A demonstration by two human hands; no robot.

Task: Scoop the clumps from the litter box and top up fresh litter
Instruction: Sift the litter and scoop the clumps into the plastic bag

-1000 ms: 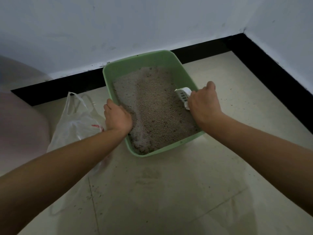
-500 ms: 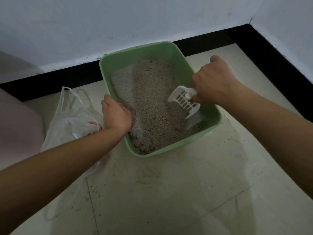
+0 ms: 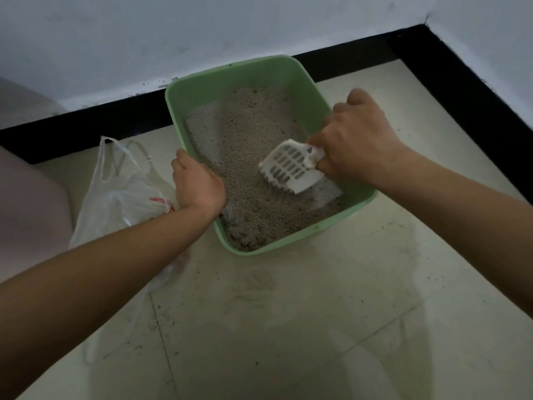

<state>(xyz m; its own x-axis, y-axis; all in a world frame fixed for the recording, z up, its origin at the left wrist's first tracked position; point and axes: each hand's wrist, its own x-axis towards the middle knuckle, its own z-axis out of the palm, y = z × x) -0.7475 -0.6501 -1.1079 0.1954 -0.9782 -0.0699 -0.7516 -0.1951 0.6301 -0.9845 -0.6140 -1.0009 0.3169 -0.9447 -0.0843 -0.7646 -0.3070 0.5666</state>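
While clasping the near-left rim of the litter box (image 3: 291,246) with the left hand (image 3: 199,187), grips the white scoop (image 3: 291,168) in the right hand (image 3: 360,140), tilted over the litter (image 3: 248,131) at the right side. Judged mid-scoop: next, dig under a clump, sift, carry to the plastic bag (image 3: 121,194) beside. Cannot read the bag's red print.

Single wide-angle view from the person's head, facing forward and down, close above a green litter box (image 3: 245,73) on the floor (image 3: 288,327) by a wall (image 3: 173,39)
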